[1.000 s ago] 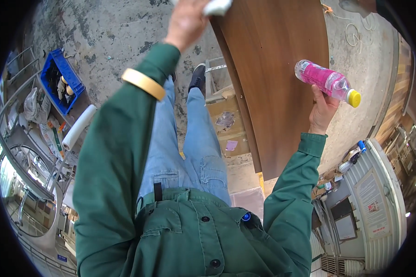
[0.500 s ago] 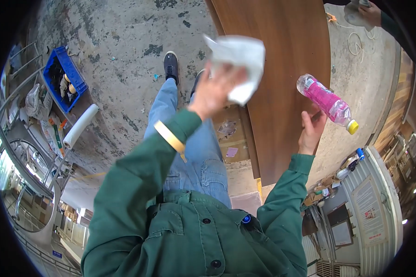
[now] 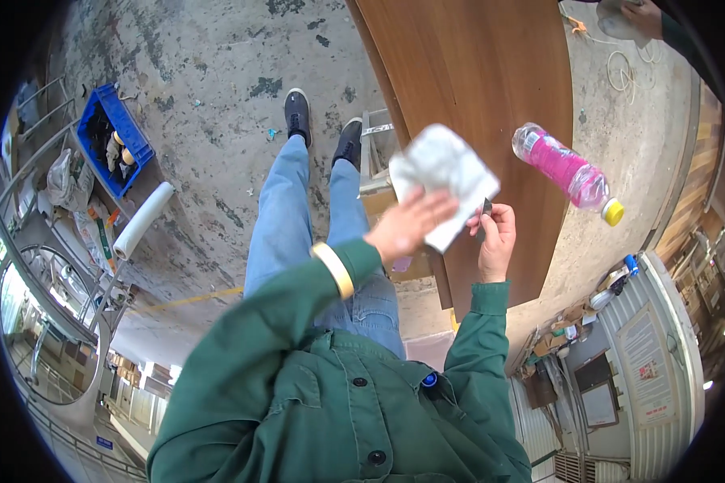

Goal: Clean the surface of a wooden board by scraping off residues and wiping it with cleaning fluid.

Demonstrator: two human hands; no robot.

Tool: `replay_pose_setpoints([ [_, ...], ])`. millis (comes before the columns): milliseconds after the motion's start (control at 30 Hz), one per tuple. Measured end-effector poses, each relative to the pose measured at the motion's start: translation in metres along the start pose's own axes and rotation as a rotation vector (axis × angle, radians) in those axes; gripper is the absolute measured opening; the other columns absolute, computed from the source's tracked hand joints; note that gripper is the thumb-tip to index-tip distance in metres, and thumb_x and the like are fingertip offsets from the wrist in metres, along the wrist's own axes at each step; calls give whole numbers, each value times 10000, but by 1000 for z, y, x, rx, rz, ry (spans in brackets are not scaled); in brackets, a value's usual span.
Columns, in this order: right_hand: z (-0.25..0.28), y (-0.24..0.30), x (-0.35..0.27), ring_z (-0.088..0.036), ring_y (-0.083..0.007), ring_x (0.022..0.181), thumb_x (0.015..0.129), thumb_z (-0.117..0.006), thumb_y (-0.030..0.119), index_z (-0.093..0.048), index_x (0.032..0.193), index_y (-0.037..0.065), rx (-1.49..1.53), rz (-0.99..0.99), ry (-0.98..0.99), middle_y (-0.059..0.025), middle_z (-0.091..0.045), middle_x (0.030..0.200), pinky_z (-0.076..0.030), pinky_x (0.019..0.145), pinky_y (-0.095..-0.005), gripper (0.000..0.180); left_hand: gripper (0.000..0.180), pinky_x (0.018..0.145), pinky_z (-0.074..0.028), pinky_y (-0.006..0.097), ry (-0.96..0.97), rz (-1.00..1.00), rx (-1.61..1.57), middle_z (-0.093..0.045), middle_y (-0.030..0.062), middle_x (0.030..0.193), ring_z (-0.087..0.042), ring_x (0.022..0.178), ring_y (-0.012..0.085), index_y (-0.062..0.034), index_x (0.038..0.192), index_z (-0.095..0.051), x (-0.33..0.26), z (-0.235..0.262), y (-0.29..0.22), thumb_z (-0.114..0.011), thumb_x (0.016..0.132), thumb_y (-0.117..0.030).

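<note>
My left hand (image 3: 412,222) has hold of a folded white cloth (image 3: 445,167), its fingers laid over the lower part. The cloth is at the left edge of a brown wood-grain board (image 3: 491,88), close to my right hand (image 3: 495,237). Between thumb and fingers, my right hand pinches a small dark flat piece (image 3: 486,211); its exact kind is unclear. A clear plastic bottle (image 3: 560,167) with pink label and yellow cap has its base on the board, right of my hands. Round my left sleeve sits a cream-yellow ring (image 3: 333,270) like a tape roll.
Another person's hand (image 3: 641,18) holds a greyish cloth at the upper right. A blue crate (image 3: 114,141) with odds and ends stands left, beside a white roll (image 3: 142,219). Beneath the board shows a metal frame (image 3: 370,145). A cord (image 3: 620,74) lies on the floor.
My left hand has brought the white cloth down and rightward to my right hand. The right hand has moved left, away from the bottle, and the dark piece now shows in it.
</note>
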State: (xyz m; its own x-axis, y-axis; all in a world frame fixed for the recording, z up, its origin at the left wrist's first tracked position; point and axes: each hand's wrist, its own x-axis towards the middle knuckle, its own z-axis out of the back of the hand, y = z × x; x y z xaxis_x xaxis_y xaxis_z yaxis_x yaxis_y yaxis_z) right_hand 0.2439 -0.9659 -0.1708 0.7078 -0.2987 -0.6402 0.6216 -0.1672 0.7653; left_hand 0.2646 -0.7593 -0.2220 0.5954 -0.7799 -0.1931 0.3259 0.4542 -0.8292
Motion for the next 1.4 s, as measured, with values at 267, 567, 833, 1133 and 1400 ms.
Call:
replay_pose_setpoints([
  [267, 29, 0, -4, -621, -148, 851, 934, -556, 33, -557, 1044, 72, -68, -67, -37, -48, -631, 953, -507, 818, -288, 117, 725, 1134, -269, 553, -424, 5, 238, -486, 63, 1438, -410, 1367, 283, -188, 1355, -531, 53, 107, 81, -566, 680, 75],
  [567, 23, -23, -1, -571, -112, 895, 953, -557, 56, -529, 1058, 68, 168, -20, -23, -30, -594, 963, -480, 849, -266, 109, 637, 1136, -294, 427, -804, -6, 257, -436, 116, 1469, -365, 1378, 348, -132, 1370, -520, 103, 216, 160, -608, 769, 61],
  [833, 20, -23, 1, -560, -115, 884, 952, -558, 55, -526, 1049, 71, 227, -20, -57, -29, -596, 944, -468, 853, -278, 104, 859, 1159, -204, 563, -100, 177, 149, -292, -14, 1569, -248, 1446, 329, -228, 1476, -393, -25, -21, -4, -522, 660, 7],
  [1133, 31, -34, 2, -580, -116, 847, 939, -574, 60, -535, 1068, 75, 198, 21, -62, -32, -610, 946, -471, 796, -252, 135, 622, 1122, -275, 559, -450, -3, 188, -538, 43, 1380, -478, 1291, 311, -206, 1324, -550, -4, 48, 67, -574, 729, -25],
  [1400, 33, -37, 13, -603, -137, 835, 937, -583, 60, -546, 1089, 82, 173, 56, -25, -47, -632, 959, -489, 799, -252, 159, 338, 992, -418, 443, -706, 51, 664, -587, 222, 1185, -542, 1119, 363, -1, 1170, -593, 56, 151, 100, -553, 840, -61],
])
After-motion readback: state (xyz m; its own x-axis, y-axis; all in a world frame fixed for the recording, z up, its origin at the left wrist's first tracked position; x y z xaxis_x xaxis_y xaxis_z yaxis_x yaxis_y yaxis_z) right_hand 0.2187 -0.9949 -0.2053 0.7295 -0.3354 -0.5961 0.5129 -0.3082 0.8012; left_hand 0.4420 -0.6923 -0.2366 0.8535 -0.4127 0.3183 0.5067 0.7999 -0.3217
